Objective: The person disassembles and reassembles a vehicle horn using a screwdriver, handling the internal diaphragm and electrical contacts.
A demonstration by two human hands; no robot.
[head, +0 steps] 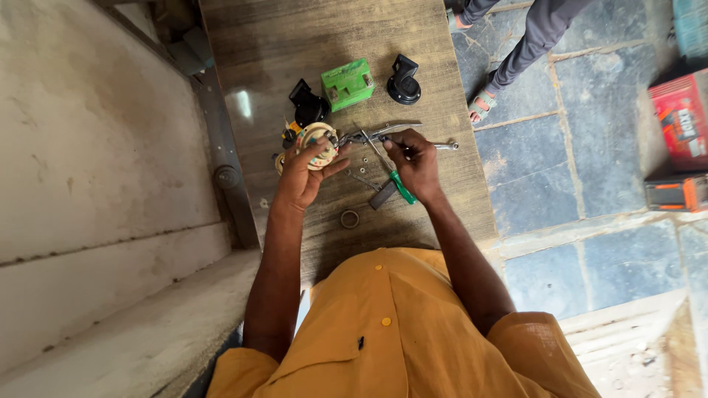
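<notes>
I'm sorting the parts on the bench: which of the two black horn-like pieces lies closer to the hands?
The black piece left of the green box, just above the left hand. The other round black piece lies right of the box, farther off.

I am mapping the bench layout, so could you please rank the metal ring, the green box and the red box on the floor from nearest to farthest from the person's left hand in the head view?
From the left hand:
1. Metal ring, on the bench just below the hand.
2. Green box, farther up the bench.
3. Red box, on the floor far to the right.
</notes>
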